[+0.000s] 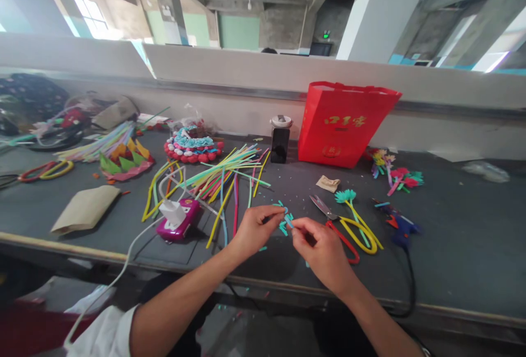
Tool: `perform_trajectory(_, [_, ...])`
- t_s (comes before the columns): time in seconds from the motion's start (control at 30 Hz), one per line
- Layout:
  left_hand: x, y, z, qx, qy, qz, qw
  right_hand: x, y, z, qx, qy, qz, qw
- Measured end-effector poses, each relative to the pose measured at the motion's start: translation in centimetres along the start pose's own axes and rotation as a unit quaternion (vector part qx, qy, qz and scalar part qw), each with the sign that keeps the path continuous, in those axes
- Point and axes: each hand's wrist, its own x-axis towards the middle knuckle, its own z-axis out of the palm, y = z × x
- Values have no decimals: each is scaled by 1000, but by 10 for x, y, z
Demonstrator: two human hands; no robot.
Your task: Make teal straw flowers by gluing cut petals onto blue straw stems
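Note:
Over the near middle of the dark table [452,247], my left hand [257,227] and my right hand [318,247] meet on a small teal straw piece [285,222] with curled petal ends. Both hands pinch it, left from the left side, right from the right. Just right of my right hand lie scissors [329,216] with red handles. A finished teal flower on yellow looped straws [356,220] lies beside them. A fan of coloured straws [224,179] spreads behind my left hand.
A red paper bag [343,124] stands at the back, a dark cup [280,140] left of it. A blue glue gun [398,224] lies at right. A purple power strip [181,220] with white plug, a brown paper bag [86,209] and straw crafts [192,146] sit at left.

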Motion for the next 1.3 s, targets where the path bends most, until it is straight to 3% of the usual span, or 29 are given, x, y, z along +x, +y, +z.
perform_trajectory(0.13, [-4, 9, -1, 57, -94, 35, 993, 5, 6, -21, -4, 4, 14, 1000])
perform_trajectory(0.27, [-6, 16, -2, -35, -162, -55, 985, 9, 19, -27, -31, -5, -15, 999])
perform_trajectory(0.43, [-6, 14, -3, -153, -189, -169, 955, 9, 24, -22, -102, -39, -97, 989])
perform_trajectory(0.67, [-7, 23, -4, -192, -159, -198, 948, 7, 13, -23, -226, -46, -228, 946])
perform_trajectory(0.8, [-6, 26, -6, -227, -179, -229, 929, 7, 13, -23, -153, -15, -198, 968])
perform_trajectory(0.9, [-6, 24, -8, -241, -189, -250, 919, 6, 13, -23, -100, -33, -152, 983])
perform_trajectory(1.1, [-4, 20, -10, -281, -208, -275, 896, 5, 9, -23, -71, -58, -118, 989])
perform_trajectory(1.3, [-4, 19, -10, -234, -245, -276, 900, 5, 14, -21, -96, -60, -133, 985])
